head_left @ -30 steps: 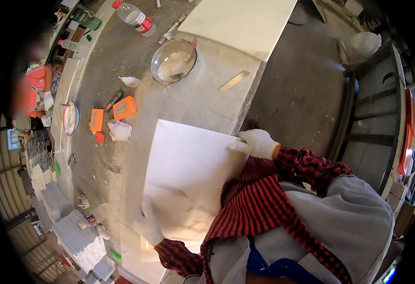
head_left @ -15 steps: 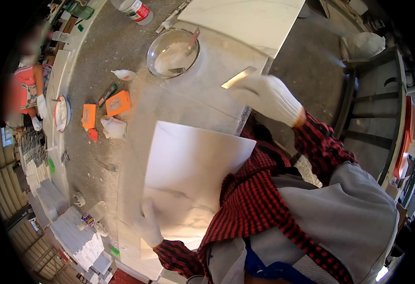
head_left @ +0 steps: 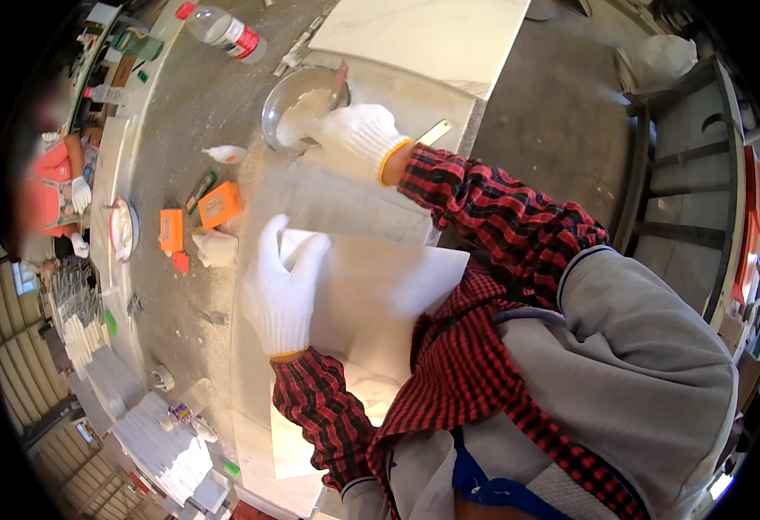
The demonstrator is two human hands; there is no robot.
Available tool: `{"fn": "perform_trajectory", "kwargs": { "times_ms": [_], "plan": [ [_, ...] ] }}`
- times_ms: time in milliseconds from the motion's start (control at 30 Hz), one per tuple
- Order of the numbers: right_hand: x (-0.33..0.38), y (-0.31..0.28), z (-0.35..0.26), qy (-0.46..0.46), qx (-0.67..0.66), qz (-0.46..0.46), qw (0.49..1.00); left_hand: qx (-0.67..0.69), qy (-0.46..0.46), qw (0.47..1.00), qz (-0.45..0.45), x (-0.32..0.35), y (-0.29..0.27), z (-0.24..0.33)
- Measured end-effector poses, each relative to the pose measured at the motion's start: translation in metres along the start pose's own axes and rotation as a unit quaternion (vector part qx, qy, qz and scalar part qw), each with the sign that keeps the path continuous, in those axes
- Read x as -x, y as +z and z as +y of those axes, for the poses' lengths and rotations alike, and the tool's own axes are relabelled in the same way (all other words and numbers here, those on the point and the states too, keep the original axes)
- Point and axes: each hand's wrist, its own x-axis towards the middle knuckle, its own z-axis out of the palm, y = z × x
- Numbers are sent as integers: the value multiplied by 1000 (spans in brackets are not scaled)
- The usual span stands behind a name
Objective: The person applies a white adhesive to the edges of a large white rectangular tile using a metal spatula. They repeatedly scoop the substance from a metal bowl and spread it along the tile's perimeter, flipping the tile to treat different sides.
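Note:
My left hand (head_left: 286, 290), in a white knit glove, lies over the left edge of a pale marble-patterned tile (head_left: 371, 286), with thumb and fingers spread. The tile rests on the bench in front of me. My right hand (head_left: 364, 132), gloved too, reaches over the near rim of a metal bowl (head_left: 269, 111) of off-white paste (head_left: 303, 114). Its fingertips are blurred beside a small dark blade (head_left: 309, 140) in the bowl; whether they grip it is unclear. A scraper with a reddish handle (head_left: 340, 82) leans inside the bowl. Behind my right wrist lies a flat pale-metal scraper (head_left: 434, 132).
A larger marble slab (head_left: 423, 39) lies at the far right. Left on the bench are orange boxes (head_left: 220, 204), a white squeeze bottle (head_left: 224, 154) and a plastic bottle (head_left: 224, 33). Across it, a gloved co-worker's hand (head_left: 81, 195) is near another bowl (head_left: 122, 230).
My right hand has moved left from the bench's right edge to the bowl. My left hand has moved up the tile from its near-left edge to its far-left part.

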Motion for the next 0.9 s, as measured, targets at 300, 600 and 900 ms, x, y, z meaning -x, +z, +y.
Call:
{"fn": "perform_trajectory", "kwargs": {
  "times_ms": [300,600,900],
  "plan": [
    [48,-33,36,29,-105,141,984,56,-82,994,49,5,11,6],
    [125,-55,112,-92,96,17,991,51,5,993,102,9,16,-4],
    [141,-41,110,-98,104,14,990,76,-62,995,3,7,4,4]
  ]
}}
